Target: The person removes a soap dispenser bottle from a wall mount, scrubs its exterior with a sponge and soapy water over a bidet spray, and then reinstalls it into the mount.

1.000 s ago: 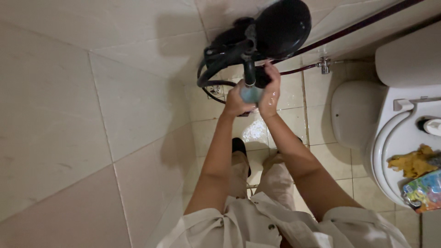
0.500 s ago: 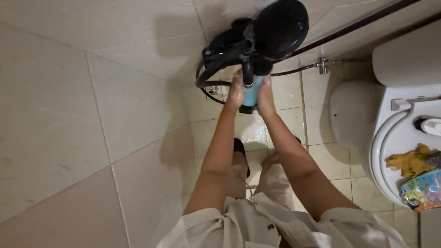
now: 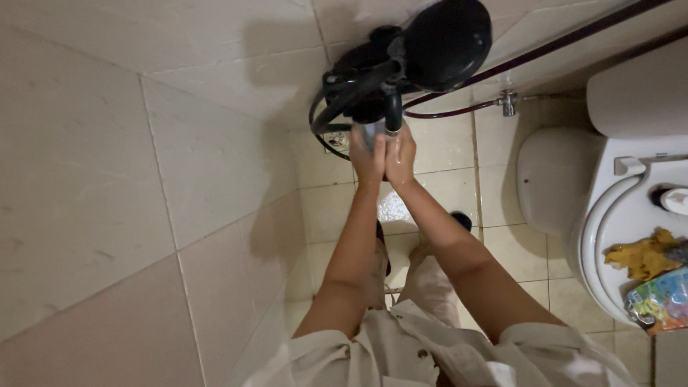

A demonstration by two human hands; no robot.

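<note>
Tiled bathroom wall [image 3: 143, 143], wet floor, toilet [image 3: 631, 215] at right with yellow rag [image 3: 641, 258] on the rim. Left hand [image 3: 368, 159] and right hand [image 3: 401, 154] pressed palm to palm under black tap [image 3: 390, 107], a pale blue bottle [image 3: 373, 132] just visible between the fingertips.

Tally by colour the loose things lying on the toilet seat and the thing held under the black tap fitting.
Yellow: 1, the crumpled yellow cloth on the toilet seat
Multicoloured: 1, the colourful packet beside it
White: 1, the white bottle by the hinge
Blue: 1, the blue object that the left hand and right hand press under the black tap fitting
Total: 4
</note>
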